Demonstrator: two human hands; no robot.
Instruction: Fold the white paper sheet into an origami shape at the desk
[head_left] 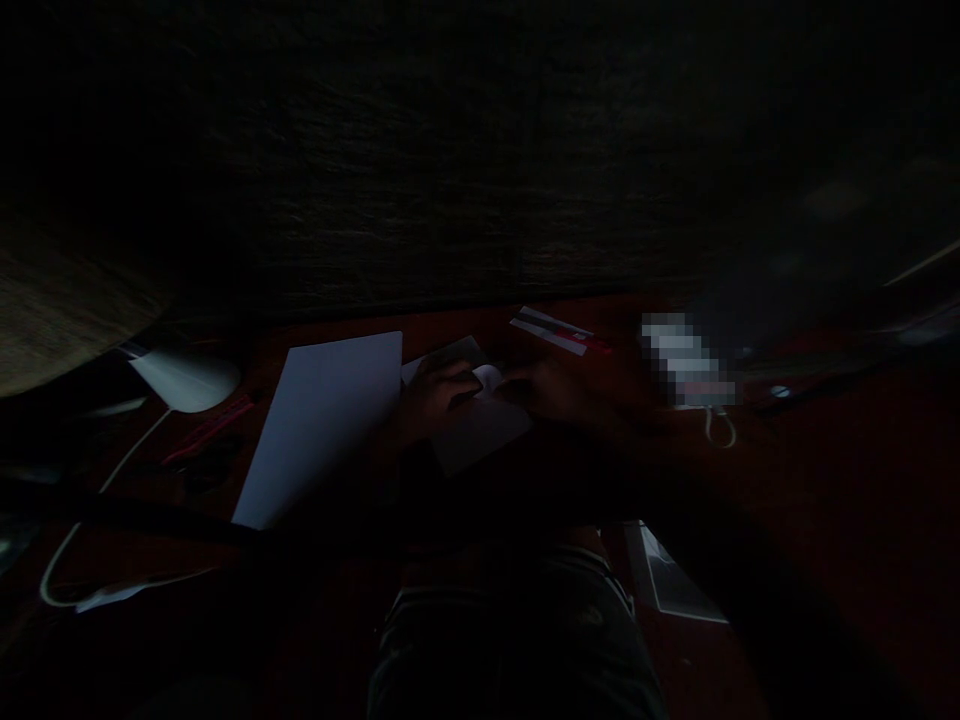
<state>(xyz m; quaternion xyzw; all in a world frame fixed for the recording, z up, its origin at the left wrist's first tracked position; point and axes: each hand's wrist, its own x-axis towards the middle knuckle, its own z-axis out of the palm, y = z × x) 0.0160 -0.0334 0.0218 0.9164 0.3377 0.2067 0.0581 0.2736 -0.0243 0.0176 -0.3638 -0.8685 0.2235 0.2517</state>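
The scene is very dark. On the reddish-brown surface lies a sheet of paper (pixel 480 440), turned at an angle. A small pale piece of it curls up (pixel 487 379) between my two hands. My left hand (pixel 441 390) is on its left side, with bent fingers closed at the curl. From the right, my right hand (pixel 551 388) reaches the same curl with its fingertips drawn together; shadow hides much of this hand. Left of my left hand lies a larger white sheet (pixel 337 400).
A white lamp-like object (pixel 187 380) with a cable is at the left, near a pink strip-shaped item (pixel 210 428). Behind my right hand lies a red-and-dark slim item on a pale strip (pixel 553 330). A blurred-out pale object (pixel 686 360) with a cord loop is further right.
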